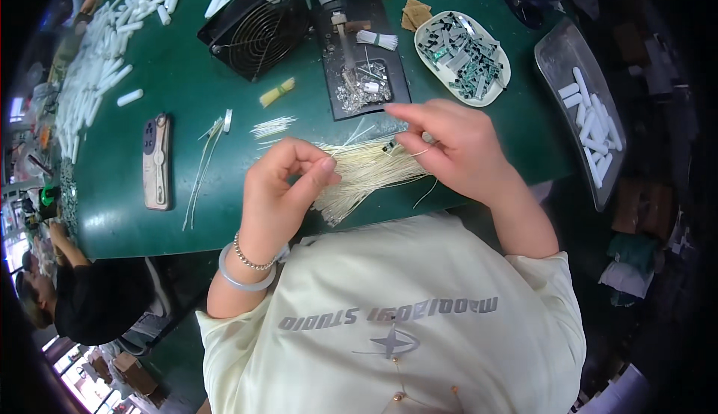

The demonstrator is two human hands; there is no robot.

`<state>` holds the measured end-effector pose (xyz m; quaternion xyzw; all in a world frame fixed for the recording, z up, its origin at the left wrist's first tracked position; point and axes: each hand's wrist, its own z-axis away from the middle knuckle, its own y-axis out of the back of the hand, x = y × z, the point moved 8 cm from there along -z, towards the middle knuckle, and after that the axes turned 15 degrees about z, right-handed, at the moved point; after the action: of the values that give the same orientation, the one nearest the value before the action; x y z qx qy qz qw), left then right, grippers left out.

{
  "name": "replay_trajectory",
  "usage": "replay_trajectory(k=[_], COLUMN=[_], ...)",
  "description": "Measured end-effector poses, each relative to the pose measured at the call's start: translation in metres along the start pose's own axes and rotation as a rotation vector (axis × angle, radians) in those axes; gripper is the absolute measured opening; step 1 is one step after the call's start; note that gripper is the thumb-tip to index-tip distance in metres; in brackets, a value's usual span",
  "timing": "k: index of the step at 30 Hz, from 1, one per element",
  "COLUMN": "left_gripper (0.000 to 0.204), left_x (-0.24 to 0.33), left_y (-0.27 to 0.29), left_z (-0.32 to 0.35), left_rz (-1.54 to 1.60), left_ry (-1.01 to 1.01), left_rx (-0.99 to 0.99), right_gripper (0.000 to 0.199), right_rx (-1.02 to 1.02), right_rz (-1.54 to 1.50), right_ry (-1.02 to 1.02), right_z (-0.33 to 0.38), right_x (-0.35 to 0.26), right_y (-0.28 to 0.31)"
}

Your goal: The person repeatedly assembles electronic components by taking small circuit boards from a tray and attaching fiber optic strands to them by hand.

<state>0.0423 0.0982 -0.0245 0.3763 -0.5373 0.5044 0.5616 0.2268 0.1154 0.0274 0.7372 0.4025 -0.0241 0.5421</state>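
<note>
My left hand (284,182) is closed in a pinch at the left end of a bundle of thin cream wires (366,178), with a fine wire at its fingertips. Over the bundle's right side is my right hand (464,145), its index finger stretched out toward a dark platform. At the right thumb tip sits a small dark circuit board (389,146), apparently held by the thumb and a bent finger, though the grip is partly hidden. A thin wire curves by that thumb. The bundle lies on the green table (187,238) in front of me.
A soldering iron (340,29) stands over the dark platform (338,100). Beside it are a black fan (258,29) and a white dish (502,89) of small circuit boards. White tubes (105,77) pile up left; a metal tray (572,47) stands right. A phone (157,163) lies left.
</note>
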Motion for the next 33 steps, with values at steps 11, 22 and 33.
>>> replay_trajectory(k=[11,22,33], left_gripper=[0.007,0.008,0.016], left_x=[-0.008,-0.008,0.015], left_y=[-0.006,0.002,-0.017], left_z=[0.003,0.001,-0.016], left_rz=[0.351,0.094,-0.165], left_ry=[0.157,0.126,-0.098], left_rx=[-0.044,-0.028,-0.121], right_gripper=[0.045,0.027,0.013], right_rx=[-0.105,-0.219,-0.197], right_rz=[0.114,-0.058,-0.018], right_ry=[0.28,0.169,0.213], right_z=[-0.007,-0.015,-0.013], right_x=[-0.017,-0.006,-0.02], right_y=[-0.011,-0.028,-0.035])
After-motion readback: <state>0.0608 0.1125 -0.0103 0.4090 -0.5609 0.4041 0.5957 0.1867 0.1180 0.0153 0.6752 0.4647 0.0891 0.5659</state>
